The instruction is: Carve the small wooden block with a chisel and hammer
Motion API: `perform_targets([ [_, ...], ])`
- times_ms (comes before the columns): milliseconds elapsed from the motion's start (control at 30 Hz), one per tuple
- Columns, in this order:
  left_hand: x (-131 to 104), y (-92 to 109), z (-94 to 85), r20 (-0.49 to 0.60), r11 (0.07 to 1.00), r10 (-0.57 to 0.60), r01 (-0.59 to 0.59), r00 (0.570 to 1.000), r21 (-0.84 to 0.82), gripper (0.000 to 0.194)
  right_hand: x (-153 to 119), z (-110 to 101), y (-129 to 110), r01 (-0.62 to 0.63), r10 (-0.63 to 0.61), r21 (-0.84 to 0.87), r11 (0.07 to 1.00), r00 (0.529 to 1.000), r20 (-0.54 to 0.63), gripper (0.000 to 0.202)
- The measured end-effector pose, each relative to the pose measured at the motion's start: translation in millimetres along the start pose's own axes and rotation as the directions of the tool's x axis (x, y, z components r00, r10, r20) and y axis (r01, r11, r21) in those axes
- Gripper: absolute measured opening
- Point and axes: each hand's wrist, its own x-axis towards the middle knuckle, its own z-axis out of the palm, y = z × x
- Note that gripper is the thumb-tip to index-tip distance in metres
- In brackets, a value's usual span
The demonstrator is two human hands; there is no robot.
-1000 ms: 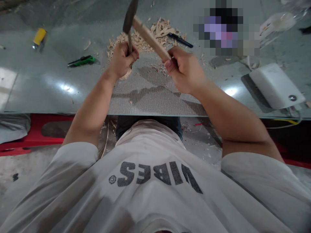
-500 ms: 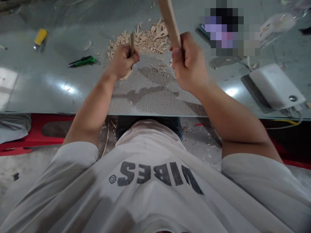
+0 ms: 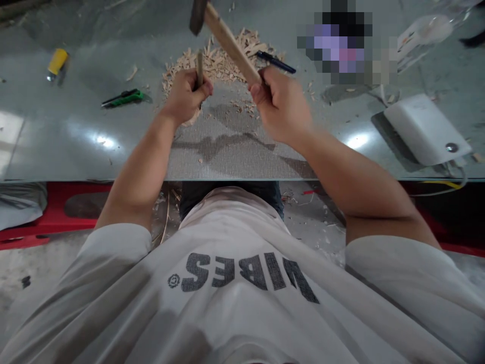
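My right hand [image 3: 282,103] is wrapped round the wooden handle of a hammer [image 3: 233,45]. Its dark metal head is up at the top of the view, beyond my left hand. In my left hand [image 3: 187,93] a chisel [image 3: 200,68] stands roughly upright, its top end showing above the fist and its lower part hidden by my fingers. Under that hand the pale edge of a wooden piece [image 3: 192,119] shows; the rest is covered. Wood shavings [image 3: 223,63] lie heaped just beyond both hands on a grey textured mat [image 3: 227,156].
Left on the table lie a green utility knife [image 3: 127,97] and a yellow-handled tool [image 3: 57,61]. A dark pen-like object [image 3: 276,61] lies by the shavings. To the right sit a white box [image 3: 426,129] with a cable and a blurred-out patch. The table edge runs before my body.
My right hand has swung the hammer left and down, bringing its head into view. The dark pen-like object beside the shavings is now uncovered. My left hand keeps its grip on the chisel.
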Motion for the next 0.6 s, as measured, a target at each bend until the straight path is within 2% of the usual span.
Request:
perform_targets([
  [133, -2, 7, 1.0, 0.000, 1.000, -0.012, 0.012, 1.000, 0.003, 0.059, -4, 3, -1, 0.042, -0.032, 0.090, 0.995, 0.994, -0.106, 0.056],
  [300, -2, 14, 0.9, 0.002, 1.000, -0.024, 0.024, 1.000, 0.010, 0.062, 2, 7, 4, 0.011, -0.012, 0.047, 0.999, 0.999, 0.034, 0.063],
  [467, 0, 12, 1.9, -0.001, 1.000, -0.027, 0.027, 1.000, -0.003, 0.071, 0, 8, 8, 0.021, 0.001, 0.172, 0.985, 0.992, -0.129, 0.078],
  [600, 0, 7, 2.0, -0.001, 1.000, -0.026, 0.026, 1.000, -0.005, 0.072, -1, 12, 12, 0.035, 0.002, 0.222, 0.974, 0.987, -0.163, 0.081],
])
